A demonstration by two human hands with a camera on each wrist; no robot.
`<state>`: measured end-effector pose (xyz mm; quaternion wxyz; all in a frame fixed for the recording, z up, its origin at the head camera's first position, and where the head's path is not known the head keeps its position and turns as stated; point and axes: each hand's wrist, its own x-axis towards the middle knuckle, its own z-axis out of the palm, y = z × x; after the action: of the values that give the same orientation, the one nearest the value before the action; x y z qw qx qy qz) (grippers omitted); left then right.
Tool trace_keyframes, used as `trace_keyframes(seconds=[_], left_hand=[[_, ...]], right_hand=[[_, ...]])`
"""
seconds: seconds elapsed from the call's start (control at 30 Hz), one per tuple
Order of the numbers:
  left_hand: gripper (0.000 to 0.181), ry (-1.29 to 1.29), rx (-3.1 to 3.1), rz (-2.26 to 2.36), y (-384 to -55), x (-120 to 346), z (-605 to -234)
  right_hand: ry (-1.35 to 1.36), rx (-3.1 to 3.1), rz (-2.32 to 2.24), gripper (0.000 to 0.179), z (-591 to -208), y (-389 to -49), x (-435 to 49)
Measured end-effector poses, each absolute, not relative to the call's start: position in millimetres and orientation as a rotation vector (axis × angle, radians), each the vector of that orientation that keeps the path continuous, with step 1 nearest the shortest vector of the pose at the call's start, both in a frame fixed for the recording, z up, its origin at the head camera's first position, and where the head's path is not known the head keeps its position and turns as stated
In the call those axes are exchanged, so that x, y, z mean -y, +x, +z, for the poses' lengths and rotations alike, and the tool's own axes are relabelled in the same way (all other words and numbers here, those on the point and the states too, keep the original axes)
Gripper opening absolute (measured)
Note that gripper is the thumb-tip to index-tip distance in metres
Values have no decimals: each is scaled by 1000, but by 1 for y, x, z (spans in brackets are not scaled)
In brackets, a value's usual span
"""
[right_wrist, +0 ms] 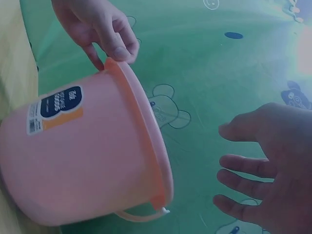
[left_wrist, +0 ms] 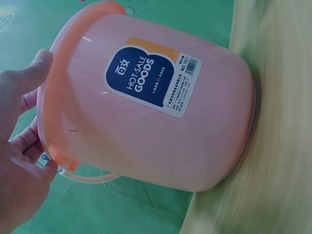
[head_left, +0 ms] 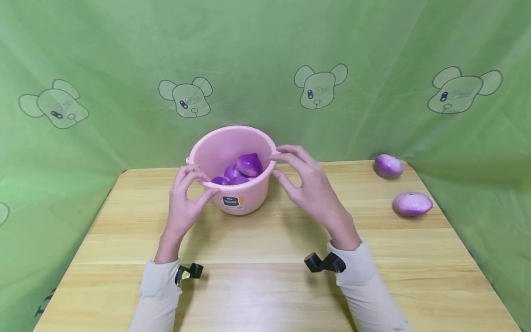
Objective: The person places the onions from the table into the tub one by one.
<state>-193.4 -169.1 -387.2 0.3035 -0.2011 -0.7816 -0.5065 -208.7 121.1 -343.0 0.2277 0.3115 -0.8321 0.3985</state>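
Head view: A pink plastic bucket stands on a wooden table, just left of the frame's centre, with several red onions piled inside. The left hand pinches the rim at its near left side, thumb outside and fingers over the edge, a hold that probably serves to steady the bucket. The right hand hovers by the rim's right side with thumb and fingers parted. At right, near the table's edge, lie a farther loose onion and a nearer loose onion, both well apart from the bucket. The piled onions are glossy and deep purple, the topmost ending in a point; the loose pair look paler, with whitish patches.

Left wrist view: The bucket fills the middle of the frame, lying sideways by the camera's angle, its wall smooth but for a small dark mark. A navy-and-orange label reads "HOT SALE GOODS," and a pale handle hangs below the rim.

Right wrist view: At lower right, the right hand's fingers spread wide, gripping nothing, with a gap between them and the rim. The left hand's pinch shows at the top.
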Motion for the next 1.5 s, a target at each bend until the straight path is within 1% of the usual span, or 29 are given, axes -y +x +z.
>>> trace_keyframes(seconds=[0.4,0.77,1.03,1.5], left_hand=[[33,-531,2066,-1342,-191,166,-383],[33,-557,2045,-1330,-193,166,-381],[32,-558,2058,-1338,-193,166,-381],[32,-528,2079,-1348,-191,167,-386]], right_hand=[[780,2321,1069,33,-343,-209,-148],[724,2305,1059,34,-337,-208,-164],[662,2290,1053,32,-336,-206,-183],[499,2289,1050,37,-337,-206,-217]])
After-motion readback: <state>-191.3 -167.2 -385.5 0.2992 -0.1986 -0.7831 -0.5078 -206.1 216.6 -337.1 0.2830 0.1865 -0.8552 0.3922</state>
